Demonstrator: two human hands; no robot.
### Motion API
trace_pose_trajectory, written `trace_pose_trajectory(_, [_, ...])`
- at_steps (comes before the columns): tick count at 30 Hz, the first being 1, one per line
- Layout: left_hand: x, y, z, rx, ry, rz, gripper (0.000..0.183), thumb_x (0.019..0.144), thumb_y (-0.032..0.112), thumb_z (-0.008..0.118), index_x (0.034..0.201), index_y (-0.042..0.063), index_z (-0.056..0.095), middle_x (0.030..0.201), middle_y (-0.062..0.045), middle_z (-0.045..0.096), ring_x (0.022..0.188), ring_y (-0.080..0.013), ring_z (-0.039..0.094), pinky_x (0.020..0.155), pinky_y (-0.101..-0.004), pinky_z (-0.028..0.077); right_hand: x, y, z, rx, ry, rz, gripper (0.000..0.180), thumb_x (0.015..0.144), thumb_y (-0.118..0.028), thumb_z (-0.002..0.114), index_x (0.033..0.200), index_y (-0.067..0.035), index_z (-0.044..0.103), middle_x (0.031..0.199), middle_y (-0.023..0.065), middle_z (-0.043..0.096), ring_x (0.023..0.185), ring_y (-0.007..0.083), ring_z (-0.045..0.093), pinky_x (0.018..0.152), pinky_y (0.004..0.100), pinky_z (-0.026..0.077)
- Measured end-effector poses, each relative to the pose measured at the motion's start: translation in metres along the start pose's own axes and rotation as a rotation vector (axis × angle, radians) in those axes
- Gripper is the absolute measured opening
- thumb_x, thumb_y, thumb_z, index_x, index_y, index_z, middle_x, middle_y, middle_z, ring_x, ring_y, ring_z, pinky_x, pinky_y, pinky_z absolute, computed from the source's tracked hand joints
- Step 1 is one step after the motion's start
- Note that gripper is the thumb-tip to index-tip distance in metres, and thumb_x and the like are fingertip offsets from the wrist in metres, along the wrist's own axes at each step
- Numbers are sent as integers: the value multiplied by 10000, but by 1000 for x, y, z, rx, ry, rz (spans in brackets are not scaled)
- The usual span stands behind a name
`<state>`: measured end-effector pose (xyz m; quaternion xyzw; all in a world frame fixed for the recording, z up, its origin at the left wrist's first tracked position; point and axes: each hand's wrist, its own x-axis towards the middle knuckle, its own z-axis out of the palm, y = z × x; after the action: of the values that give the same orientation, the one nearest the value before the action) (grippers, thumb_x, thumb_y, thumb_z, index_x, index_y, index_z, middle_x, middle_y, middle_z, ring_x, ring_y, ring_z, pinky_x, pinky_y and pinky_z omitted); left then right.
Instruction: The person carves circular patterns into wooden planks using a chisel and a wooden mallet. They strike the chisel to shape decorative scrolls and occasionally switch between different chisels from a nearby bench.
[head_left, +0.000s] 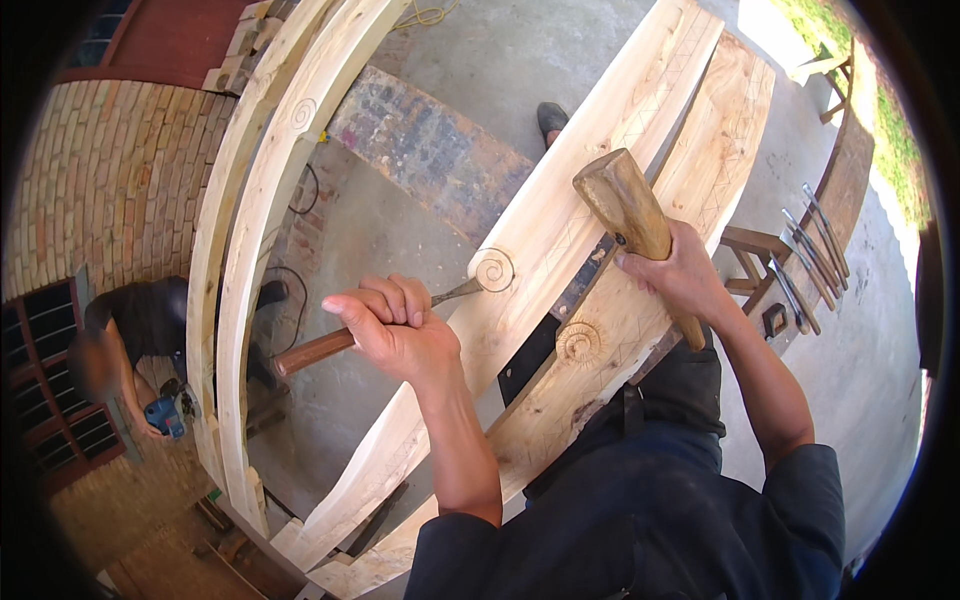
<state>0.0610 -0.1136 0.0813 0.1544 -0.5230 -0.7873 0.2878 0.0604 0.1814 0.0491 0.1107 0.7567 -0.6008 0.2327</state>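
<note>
My left hand (405, 330) grips the wooden handle of a carving gouge (315, 354). Its metal blade reaches to a spiral (495, 270) cut in the edge of a pale timber beam (592, 180). In my right hand (679, 270) is a wooden mallet (624, 199), its thick head raised above the beams and tilted to the upper left. Nearer my body lies a second beam (720, 142), which bears a carved spiral rosette (580, 343) with short cuts around it. Zigzag pencil lines run along both beams.
On a bench (844, 187) at right lie several chisels (814, 255) and a small dark block (775, 320). Two long curved beams (259, 202) stand at left. Beyond them a person (142, 337) bends over a blue power tool (164, 416). A paint-stained plank (435, 150) crosses beneath the beams.
</note>
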Motion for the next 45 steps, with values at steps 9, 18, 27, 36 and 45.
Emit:
trace_pose_trajectory(9, [0, -2, -1, -47, -16, -4, 642, 1151, 564, 497, 701, 163, 275, 649, 15, 277, 539, -112, 225, 505, -294, 174, 0, -7, 10, -169, -18, -94, 495, 874, -214, 862, 1254, 68, 717, 1005, 189, 789, 937, 262, 756, 908, 393, 580])
trace_pose_trajectory(18, [-3, 1, -2, -65, -59, -11, 633, 1146, 529, 541, 701, 164, 277, 628, 20, 271, 530, -97, 200, 496, -299, 165, 4, -12, 17, -221, -58, -111, 516, 863, -216, 865, 1265, 71, 716, 1013, 226, 788, 960, 285, 769, 916, 402, 583])
trace_pose_trajectory(27, [-5, -8, 17, 109, -51, 18, 654, 1100, 556, 626, 697, 169, 285, 628, 37, 268, 518, -89, 252, 484, -295, 190, 8, -45, 24, -384, -48, -339, 471, 834, -253, 869, 1168, 39, 710, 919, 227, 756, 873, 361, 759, 848, 423, 589])
trace_pose_trajectory(36, [-17, -18, 33, 138, 12, 24, 306, 1080, 366, 706, 1122, 93, 573, 993, -34, 594, 840, -131, 569, 716, -340, 480, -3, -251, 74, -118, 311, -1201, 317, 706, -163, 808, 920, 19, 660, 800, 206, 743, 815, 414, 763, 761, 501, 608])
trace_pose_trajectory(45, [-10, -10, 22, 182, 75, -117, 289, 1030, 231, 732, 1183, 57, 560, 1097, -50, 658, 922, -150, 615, 756, -368, 497, 12, -264, 83, -391, 395, -1550, 172, 705, -168, 843, 837, -90, 765, 832, 92, 792, 816, 307, 790, 710, 424, 624])
